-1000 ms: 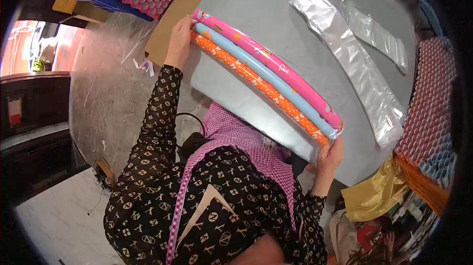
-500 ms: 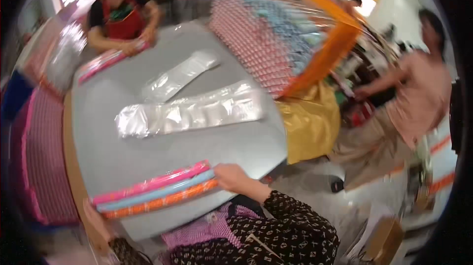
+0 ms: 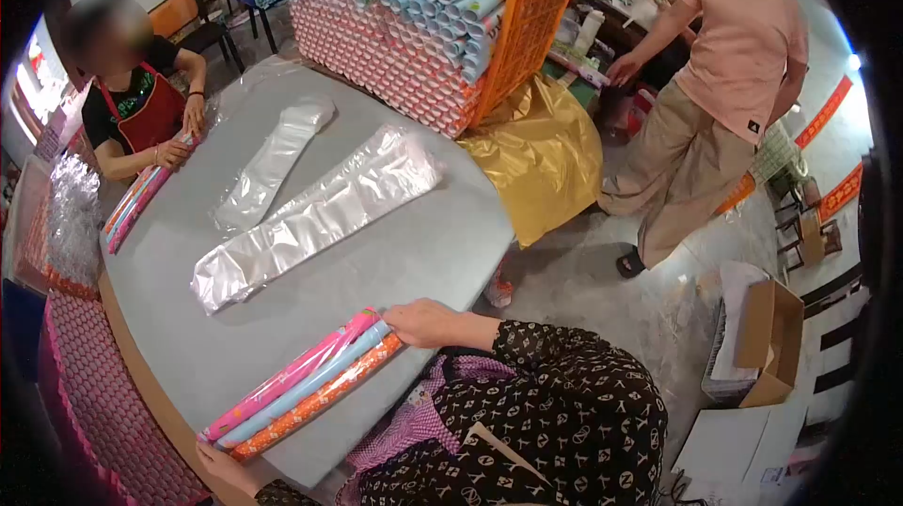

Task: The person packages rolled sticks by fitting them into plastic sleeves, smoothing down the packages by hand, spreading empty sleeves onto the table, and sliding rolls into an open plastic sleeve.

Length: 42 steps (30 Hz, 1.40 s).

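Observation:
Three long rolls lie side by side in clear film near the table's front edge: a pink roll (image 3: 292, 376), a light blue roll (image 3: 306, 389) and an orange patterned roll (image 3: 324, 400). My right hand (image 3: 420, 323) closes round their upper right ends. At the lower left ends, my left hand (image 3: 226, 470) holds the bundle, its fingers partly hidden under the rolls. Beyond them on the grey table (image 3: 376, 266) lie a large stack of clear plastic sleeves (image 3: 315, 219) and a smaller stack (image 3: 276, 163).
Across the table a person in a red apron (image 3: 155, 116) handles another bundle of rolls (image 3: 141, 194). An orange crate (image 3: 536, 17) of stacked rolls stands at the back, beside gold cloth (image 3: 546, 163). A person in a pink shirt (image 3: 743, 45) stands right. A cardboard box (image 3: 776, 341) is lower right.
The view has turned, so the table and sleeves appear shifted left and tilted. My hands still hold the bundle, which now slants more steeply. The co-worker's bundle shows more clearly.

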Motion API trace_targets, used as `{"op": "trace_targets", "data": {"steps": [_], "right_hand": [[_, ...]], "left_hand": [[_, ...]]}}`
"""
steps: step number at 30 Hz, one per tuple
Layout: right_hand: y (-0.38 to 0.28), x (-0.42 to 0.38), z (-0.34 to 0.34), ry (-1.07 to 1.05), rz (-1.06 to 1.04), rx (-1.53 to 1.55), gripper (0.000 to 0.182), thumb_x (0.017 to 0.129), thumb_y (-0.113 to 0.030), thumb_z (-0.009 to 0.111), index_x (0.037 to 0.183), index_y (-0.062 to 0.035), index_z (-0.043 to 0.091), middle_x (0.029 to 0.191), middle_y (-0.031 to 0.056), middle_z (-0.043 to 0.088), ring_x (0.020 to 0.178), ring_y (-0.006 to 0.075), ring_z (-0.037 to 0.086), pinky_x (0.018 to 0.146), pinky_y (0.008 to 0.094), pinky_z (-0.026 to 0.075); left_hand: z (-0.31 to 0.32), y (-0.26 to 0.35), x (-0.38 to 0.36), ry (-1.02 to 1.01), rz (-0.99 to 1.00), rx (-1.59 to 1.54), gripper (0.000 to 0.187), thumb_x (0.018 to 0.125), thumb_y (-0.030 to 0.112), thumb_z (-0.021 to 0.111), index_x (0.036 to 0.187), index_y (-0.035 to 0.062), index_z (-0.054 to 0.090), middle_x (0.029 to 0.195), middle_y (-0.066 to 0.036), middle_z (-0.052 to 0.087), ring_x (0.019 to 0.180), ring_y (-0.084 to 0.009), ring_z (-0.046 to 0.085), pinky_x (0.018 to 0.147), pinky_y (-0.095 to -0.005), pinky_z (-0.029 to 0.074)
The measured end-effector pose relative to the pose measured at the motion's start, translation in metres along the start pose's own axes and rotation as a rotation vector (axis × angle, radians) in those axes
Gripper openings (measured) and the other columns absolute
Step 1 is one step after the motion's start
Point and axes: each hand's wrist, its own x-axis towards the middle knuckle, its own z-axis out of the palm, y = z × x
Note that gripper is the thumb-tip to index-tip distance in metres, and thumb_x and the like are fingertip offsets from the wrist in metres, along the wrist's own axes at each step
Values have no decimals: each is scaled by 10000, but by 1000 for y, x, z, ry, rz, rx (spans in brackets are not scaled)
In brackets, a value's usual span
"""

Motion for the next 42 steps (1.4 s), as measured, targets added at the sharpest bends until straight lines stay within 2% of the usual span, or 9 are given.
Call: {"op": "trace_targets", "data": {"steps": [10, 14, 17, 26, 29, 35, 37, 40, 42], "right_hand": [[8, 7, 10, 10, -137, -43, 132, 837, -130, 510, 947, -58, 502, 847, 155, 597, 736, 381, 609, 628, 499, 487], [7, 8, 8, -8, -162, -17, 136, 837, -118, 492, 957, -56, 505, 847, 166, 609, 736, 378, 612, 626, 506, 483], [-2, 10, -1, -103, -86, -43, 144, 836, -131, 492, 959, -59, 515, 853, 167, 614, 746, 374, 618, 633, 501, 488], [-8, 20, 7, -123, -142, -15, 152, 820, -131, 492, 924, -30, 537, 874, 187, 638, 773, 383, 634, 661, 493, 497], [-9, 25, 12, -149, -131, 0, 164, 823, -127, 490, 934, -21, 546, 873, 203, 651, 778, 389, 640, 666, 498, 494], [-20, 29, 2, -186, -69, 29, 162, 837, -126, 484, 936, -18, 553, 863, 206, 654, 773, 406, 637, 657, 504, 492], [-19, 29, 3, -185, -73, -2, 151, 844, -145, 500, 945, -37, 529, 861, 176, 645, 772, 388, 636, 647, 495, 496], [-18, 31, 5, -203, -62, -31, 151, 852, -172, 516, 950, -56, 511, 857, 147, 635, 769, 372, 634, 631, 491, 498], [-18, 33, 5, -224, -50, -29, 153, 854, -179, 515, 946, -57, 517, 854, 149, 634, 766, 375, 633, 624, 496, 496]], "left_hand": [[0, 28, -11, 27, -155, -52, 496, 1019, 337, 393, 1267, -70, 528, 1232, -200, 594, 1046, -285, 608, 908, -331, 476], [-8, 33, -16, -15, -13, 179, 495, 1018, 335, 398, 1251, -80, 534, 1213, -206, 603, 1035, -288, 612, 897, -330, 476], [-1, 21, -11, 58, -157, -81, 493, 1002, 376, 439, 1183, -56, 594, 1081, -193, 654, 972, -271, 622, 851, -359, 480], [-14, 43, -17, 27, 50, 528, 474, 996, 330, 446, 1205, -78, 568, 1145, -272, 608, 1040, -389, 585, 891, -394, 468], [-16, 13, -8, 308, 406, 878, 440, 987, 294, 471, 1218, -68, 567, 1044, -234, 653, 954, -321, 631, 807, -409, 483], [6, 109, -40, 218, 381, 252, 437, 1006, 247, 452, 1280, -89, 505, 1147, -232, 610, 1057, -264, 605, 917, -341, 463], [12, 184, -67, -30, 155, -239, 431, 1015, 243, 439, 1293, -81, 497, 1214, -213, 572, 1122, -249, 569, 979, -340, 430], [18, 239, -83, -157, 232, -346, 483, 1024, 308, 408, 1318, -69, 478, 1157, -198, 587, 1070, -259, 578, 955, -378, 442], [21, 283, -96, -514, 631, -659, 554, 1031, 395, 330, 1329, -51, 469, 1028, -180, 616, 945, -239, 606, 909, -386, 452]]}}
